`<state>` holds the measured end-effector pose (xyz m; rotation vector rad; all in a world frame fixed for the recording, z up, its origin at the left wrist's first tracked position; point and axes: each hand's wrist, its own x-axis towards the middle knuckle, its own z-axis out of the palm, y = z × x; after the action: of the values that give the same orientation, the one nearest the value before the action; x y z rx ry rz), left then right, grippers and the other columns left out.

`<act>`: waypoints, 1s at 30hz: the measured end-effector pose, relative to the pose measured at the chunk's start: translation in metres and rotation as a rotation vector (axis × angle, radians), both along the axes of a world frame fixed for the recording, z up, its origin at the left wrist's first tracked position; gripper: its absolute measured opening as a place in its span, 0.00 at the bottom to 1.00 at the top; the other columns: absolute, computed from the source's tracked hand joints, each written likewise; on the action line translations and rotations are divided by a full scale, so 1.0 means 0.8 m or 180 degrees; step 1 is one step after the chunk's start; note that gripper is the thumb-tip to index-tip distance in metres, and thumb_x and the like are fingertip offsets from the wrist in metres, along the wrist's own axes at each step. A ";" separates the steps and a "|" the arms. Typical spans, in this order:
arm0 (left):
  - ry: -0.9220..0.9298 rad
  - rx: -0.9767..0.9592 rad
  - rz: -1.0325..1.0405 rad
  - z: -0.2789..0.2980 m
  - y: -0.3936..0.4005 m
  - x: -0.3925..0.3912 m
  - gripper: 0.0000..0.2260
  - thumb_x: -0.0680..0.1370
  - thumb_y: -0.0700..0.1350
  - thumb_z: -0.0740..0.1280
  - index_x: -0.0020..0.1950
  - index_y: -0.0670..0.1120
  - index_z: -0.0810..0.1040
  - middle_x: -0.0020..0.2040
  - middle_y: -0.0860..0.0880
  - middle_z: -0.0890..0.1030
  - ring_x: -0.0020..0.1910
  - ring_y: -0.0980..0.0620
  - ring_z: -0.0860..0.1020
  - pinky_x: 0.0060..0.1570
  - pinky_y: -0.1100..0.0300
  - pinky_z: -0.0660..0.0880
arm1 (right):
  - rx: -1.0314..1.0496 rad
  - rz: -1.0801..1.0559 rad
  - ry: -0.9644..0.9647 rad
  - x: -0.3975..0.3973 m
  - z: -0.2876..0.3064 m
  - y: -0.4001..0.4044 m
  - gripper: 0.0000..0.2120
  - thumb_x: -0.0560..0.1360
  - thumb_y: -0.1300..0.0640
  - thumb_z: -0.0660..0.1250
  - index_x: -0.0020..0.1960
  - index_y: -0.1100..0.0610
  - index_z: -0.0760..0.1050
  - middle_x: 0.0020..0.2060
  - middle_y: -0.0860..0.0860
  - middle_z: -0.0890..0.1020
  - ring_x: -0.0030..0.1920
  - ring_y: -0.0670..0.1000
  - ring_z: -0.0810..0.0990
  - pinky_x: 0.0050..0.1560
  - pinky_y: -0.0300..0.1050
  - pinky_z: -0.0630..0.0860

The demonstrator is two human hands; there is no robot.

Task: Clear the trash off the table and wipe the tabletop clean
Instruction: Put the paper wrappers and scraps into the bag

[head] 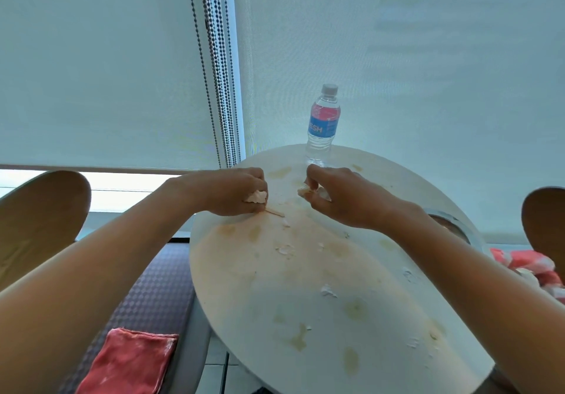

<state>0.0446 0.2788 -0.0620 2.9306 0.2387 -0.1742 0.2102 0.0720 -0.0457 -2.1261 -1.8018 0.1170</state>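
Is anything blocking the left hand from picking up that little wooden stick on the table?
Nothing visible does. The wooden stick lies on the bare table right at the left hand, which already grips a crumpled scrap.

Pale roller blinds (91,72), perhaps backlit

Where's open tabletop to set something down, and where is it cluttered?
Freest patch: left edge of the table, below the left hand, stained but without scraps. Also the far right rim, right of the bottle. Crowded: the centre between both hands, with a toothpick and paper scraps, and the near right edge by the right hand's forearm.
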 end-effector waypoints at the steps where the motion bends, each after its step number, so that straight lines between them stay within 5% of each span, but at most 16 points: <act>1: 0.0059 0.0031 -0.0014 0.000 0.000 0.001 0.07 0.79 0.55 0.66 0.55 0.56 0.76 0.53 0.61 0.70 0.52 0.55 0.76 0.57 0.49 0.74 | -0.0012 -0.0011 -0.0019 0.000 0.000 -0.001 0.11 0.82 0.44 0.62 0.48 0.52 0.68 0.44 0.50 0.81 0.43 0.56 0.78 0.46 0.55 0.78; 9: 0.0006 0.0063 -0.0088 -0.002 -0.001 -0.002 0.04 0.80 0.53 0.62 0.50 0.60 0.67 0.49 0.59 0.73 0.50 0.54 0.75 0.52 0.51 0.74 | -0.0101 -0.0219 0.0020 0.001 0.003 -0.007 0.14 0.77 0.45 0.68 0.44 0.53 0.67 0.35 0.49 0.75 0.37 0.57 0.73 0.40 0.52 0.76; 11: -0.0128 -0.0064 -0.0017 0.002 -0.003 -0.002 0.05 0.81 0.49 0.63 0.55 0.58 0.69 0.50 0.58 0.72 0.50 0.54 0.73 0.52 0.55 0.72 | -0.0101 -0.0272 0.0076 0.002 0.003 -0.008 0.14 0.77 0.45 0.69 0.44 0.52 0.67 0.35 0.48 0.75 0.37 0.57 0.73 0.39 0.51 0.75; 14: -0.0291 -0.0087 0.0090 0.018 -0.004 -0.001 0.11 0.82 0.46 0.61 0.65 0.50 0.72 0.54 0.55 0.71 0.55 0.54 0.71 0.58 0.57 0.69 | -0.0190 -0.0308 0.0122 0.004 0.002 -0.009 0.09 0.77 0.46 0.67 0.52 0.46 0.69 0.43 0.47 0.79 0.41 0.53 0.78 0.43 0.50 0.76; 17: -0.0425 -0.0085 0.0148 0.033 -0.001 -0.002 0.12 0.83 0.46 0.58 0.65 0.52 0.74 0.54 0.55 0.69 0.57 0.51 0.75 0.62 0.51 0.71 | -0.0220 -0.0285 0.0211 0.004 0.007 -0.011 0.17 0.75 0.51 0.67 0.62 0.38 0.73 0.45 0.43 0.79 0.42 0.50 0.78 0.47 0.49 0.77; 24: -0.1182 -0.0107 0.0092 0.058 -0.036 -0.003 0.10 0.79 0.42 0.62 0.58 0.51 0.75 0.52 0.52 0.72 0.48 0.50 0.74 0.49 0.56 0.71 | -0.0114 -0.0352 -0.0139 -0.006 0.010 -0.033 0.10 0.77 0.52 0.65 0.57 0.46 0.76 0.44 0.43 0.75 0.46 0.53 0.76 0.48 0.55 0.78; 30: -0.1364 -0.0077 -0.0155 0.062 -0.075 0.000 0.06 0.79 0.45 0.63 0.55 0.49 0.74 0.47 0.51 0.78 0.43 0.50 0.76 0.41 0.59 0.70 | 0.0179 -0.0535 -0.0511 -0.015 0.007 -0.073 0.10 0.80 0.45 0.65 0.52 0.52 0.78 0.41 0.48 0.79 0.47 0.54 0.73 0.50 0.48 0.69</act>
<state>0.0449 0.2191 -0.0120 2.8598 0.0971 0.4365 0.1980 0.0136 -0.0397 -2.2923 -1.6792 -0.1486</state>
